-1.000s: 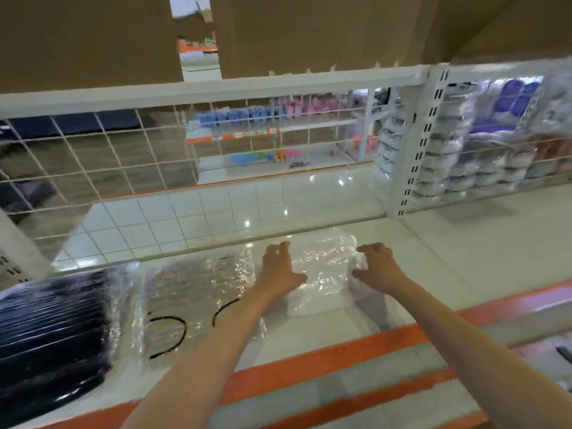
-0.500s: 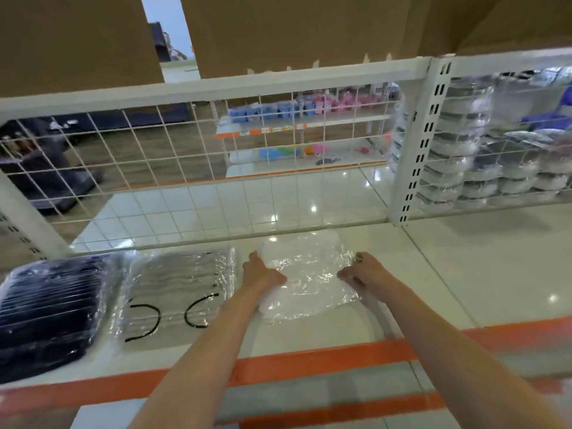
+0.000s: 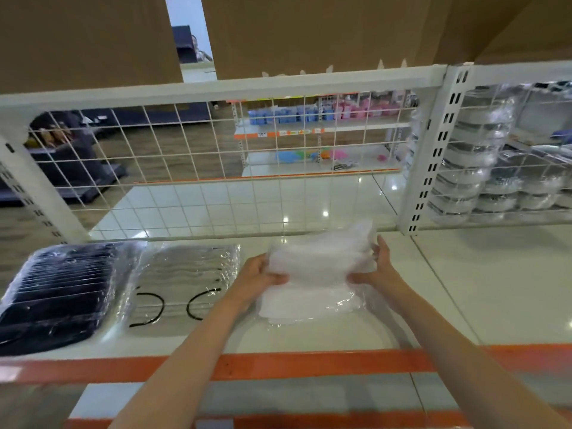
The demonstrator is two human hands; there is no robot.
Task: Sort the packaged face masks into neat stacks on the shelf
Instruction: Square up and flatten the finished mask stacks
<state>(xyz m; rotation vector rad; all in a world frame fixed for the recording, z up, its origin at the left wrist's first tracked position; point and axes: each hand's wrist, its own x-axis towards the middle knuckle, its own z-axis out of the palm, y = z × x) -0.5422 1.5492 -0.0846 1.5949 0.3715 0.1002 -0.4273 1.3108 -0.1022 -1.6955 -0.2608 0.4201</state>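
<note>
white shelf (image 3: 464, 289) with an orange front edge fills the frame, where the left hand (image 3: 257, 278) and right hand (image 3: 379, 269) each grip a side of the white mask stack (image 3: 315, 274) at centre, beside the clear-wrapped mask pack (image 3: 185, 280) and black mask pack (image 3: 58, 292) at left.

Left hand (image 3: 258, 278) and right hand (image 3: 376, 270) grip a white mask stack (image 3: 315, 274) over the shelf (image 3: 495, 289).

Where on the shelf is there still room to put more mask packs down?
The shelf is bare to the right of the white pack held between the left hand and right hand. Left is crowded: the grey stack and black stack sit close together.
</note>
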